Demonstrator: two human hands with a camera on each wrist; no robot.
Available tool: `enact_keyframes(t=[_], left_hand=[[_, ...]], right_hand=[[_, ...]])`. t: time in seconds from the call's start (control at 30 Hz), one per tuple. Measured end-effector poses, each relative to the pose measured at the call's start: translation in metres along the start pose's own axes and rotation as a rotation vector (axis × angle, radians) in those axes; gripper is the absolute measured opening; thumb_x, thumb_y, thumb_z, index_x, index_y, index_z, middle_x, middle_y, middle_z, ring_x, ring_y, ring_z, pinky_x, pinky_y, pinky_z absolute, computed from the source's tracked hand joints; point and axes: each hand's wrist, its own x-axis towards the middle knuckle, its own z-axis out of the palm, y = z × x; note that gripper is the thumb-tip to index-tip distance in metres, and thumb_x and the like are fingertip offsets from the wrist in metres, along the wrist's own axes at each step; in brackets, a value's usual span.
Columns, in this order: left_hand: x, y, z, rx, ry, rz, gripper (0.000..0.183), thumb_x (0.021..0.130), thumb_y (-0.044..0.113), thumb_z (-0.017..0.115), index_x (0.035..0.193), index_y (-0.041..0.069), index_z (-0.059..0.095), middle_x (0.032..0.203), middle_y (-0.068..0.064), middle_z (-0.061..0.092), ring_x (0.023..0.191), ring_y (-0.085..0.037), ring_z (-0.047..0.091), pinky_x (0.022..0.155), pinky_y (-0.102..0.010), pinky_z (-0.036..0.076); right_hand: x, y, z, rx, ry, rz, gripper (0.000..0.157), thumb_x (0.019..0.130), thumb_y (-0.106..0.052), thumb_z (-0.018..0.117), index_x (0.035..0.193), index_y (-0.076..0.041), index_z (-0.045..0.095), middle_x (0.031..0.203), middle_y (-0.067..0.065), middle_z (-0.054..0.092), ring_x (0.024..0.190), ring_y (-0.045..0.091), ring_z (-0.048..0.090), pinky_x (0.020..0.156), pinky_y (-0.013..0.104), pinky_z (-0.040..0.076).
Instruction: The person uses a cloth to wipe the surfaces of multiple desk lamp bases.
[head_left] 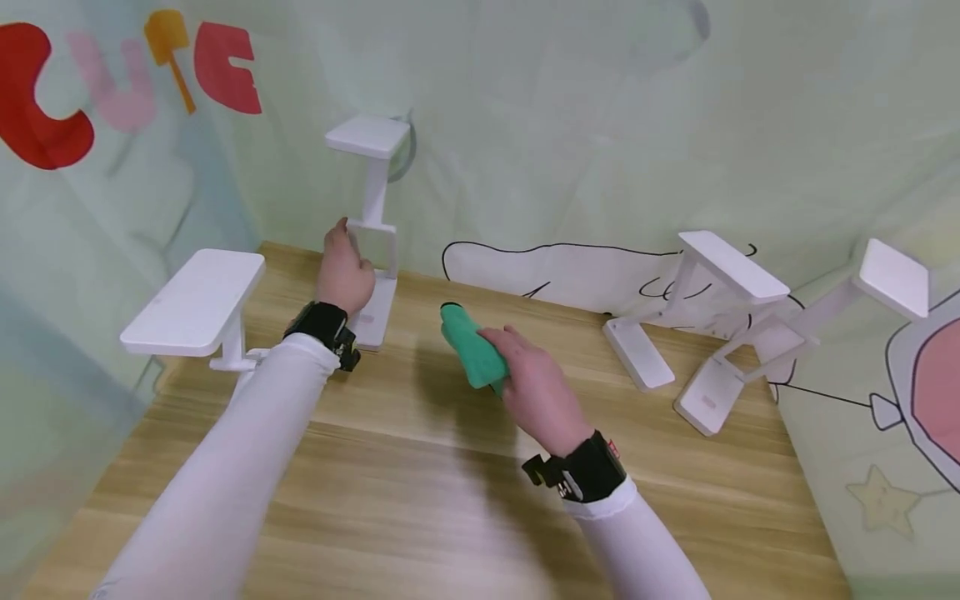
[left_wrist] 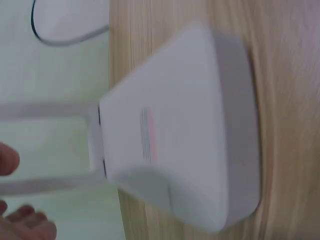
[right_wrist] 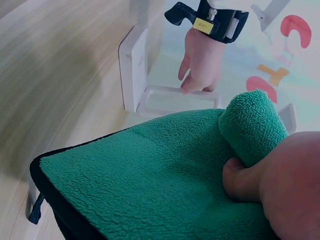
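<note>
At the back left of the table my left hand (head_left: 347, 279) holds the side bar of a white folding desk lamp (head_left: 375, 312). In the left wrist view the bar runs between the thumb (left_wrist: 7, 160) and the fingers (left_wrist: 30, 225), and the lamp's base (left_wrist: 170, 130) sits on the wood. My right hand (head_left: 543, 392) grips a folded green cloth (head_left: 474, 346) with dark edging, over the middle of the table. Up close in the right wrist view, the thumb presses into the cloth (right_wrist: 150, 165), and one end bulges up beside it.
Another white desk lamp (head_left: 197, 304) stands at the left, partly behind my left forearm. Two more lamps (head_left: 637, 354) (head_left: 712, 396) stand at the right. The wooden table (head_left: 390, 517) meets a printed fabric backdrop (head_left: 540, 150) along its back and sides.
</note>
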Motion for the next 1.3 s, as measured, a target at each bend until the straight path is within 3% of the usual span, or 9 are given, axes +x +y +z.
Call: enact_keyframes(t=[0.17,0.3,0.43,0.53,0.67,0.73,0.83,1.07,1.3], left_hand=[[-0.019,-0.001,0.0,0.062,0.042,0.018,0.078,0.087,0.0,0.051,0.152,-0.011,0.008,0.153,-0.031,0.019,0.137,-0.038,0.028,0.112,-0.047,0.031],[-0.035,-0.005,-0.008,0.103,0.019,0.034,0.078,0.089,0.001,0.05,0.152,-0.012,0.006,0.155,-0.031,0.014,0.137,-0.039,0.027,0.11,-0.05,0.032],[-0.05,-0.006,-0.014,0.154,-0.033,0.112,0.073,0.092,0.004,0.049,0.153,-0.01,0.011,0.154,-0.03,0.019,0.136,-0.04,0.029,0.108,-0.052,0.035],[-0.061,-0.005,-0.018,0.187,-0.082,0.208,0.064,0.093,0.006,0.05,0.151,-0.007,0.026,0.15,-0.027,0.033,0.133,-0.038,0.037,0.104,-0.053,0.04],[-0.076,-0.001,-0.029,0.228,-0.184,0.39,0.046,0.095,0.007,0.05,0.14,0.001,0.05,0.136,-0.018,0.054,0.122,-0.033,0.051,0.098,-0.051,0.046],[-0.083,0.002,-0.037,0.22,-0.256,0.465,0.038,0.096,0.008,0.051,0.134,0.006,0.058,0.129,-0.012,0.062,0.117,-0.027,0.056,0.095,-0.049,0.048],[-0.094,0.004,-0.05,0.167,-0.383,0.519,0.028,0.099,0.012,0.055,0.125,0.011,0.066,0.117,-0.005,0.069,0.102,-0.018,0.062,0.087,-0.045,0.052],[-0.116,-0.007,-0.069,0.151,-0.613,0.52,0.012,0.095,0.02,0.066,0.101,0.014,0.075,0.093,0.008,0.071,0.08,-0.005,0.061,0.071,-0.034,0.054],[-0.136,-0.028,-0.095,0.103,-0.861,0.373,0.014,0.092,0.022,0.071,0.105,0.016,0.072,0.092,0.013,0.068,0.082,-0.005,0.061,0.075,-0.035,0.055]], right_hand=[[0.001,-0.001,0.003,0.004,-0.013,0.001,0.065,0.081,0.02,0.055,0.138,-0.011,0.054,0.132,0.011,0.061,0.129,0.028,0.046,0.098,0.049,0.047],[0.001,-0.002,0.006,0.006,-0.016,-0.007,0.064,0.081,0.02,0.055,0.137,-0.011,0.054,0.131,0.011,0.062,0.129,0.028,0.046,0.099,0.049,0.046],[0.003,-0.005,0.008,0.002,-0.022,-0.01,0.064,0.08,0.019,0.055,0.137,-0.011,0.055,0.131,0.01,0.062,0.129,0.028,0.046,0.1,0.049,0.046],[0.005,-0.006,0.008,-0.004,-0.028,-0.013,0.065,0.08,0.019,0.055,0.137,-0.012,0.054,0.131,0.01,0.062,0.13,0.028,0.046,0.099,0.048,0.047],[0.01,-0.009,0.006,-0.014,-0.026,-0.03,0.066,0.08,0.019,0.055,0.137,-0.012,0.054,0.132,0.011,0.062,0.129,0.028,0.046,0.097,0.048,0.048],[0.013,-0.011,0.004,-0.02,-0.023,-0.037,0.067,0.079,0.02,0.056,0.138,-0.012,0.053,0.132,0.011,0.062,0.129,0.028,0.047,0.097,0.048,0.049],[0.016,-0.013,0.002,-0.021,-0.029,-0.039,0.068,0.079,0.02,0.056,0.138,-0.013,0.053,0.131,0.011,0.062,0.129,0.029,0.047,0.097,0.048,0.048],[0.016,-0.016,0.003,-0.014,-0.059,-0.026,0.067,0.08,0.019,0.054,0.139,-0.013,0.053,0.132,0.011,0.062,0.129,0.028,0.046,0.099,0.048,0.046],[0.018,-0.019,0.009,-0.014,-0.08,-0.04,0.067,0.08,0.018,0.054,0.139,-0.013,0.053,0.132,0.012,0.061,0.128,0.027,0.047,0.101,0.047,0.046]])
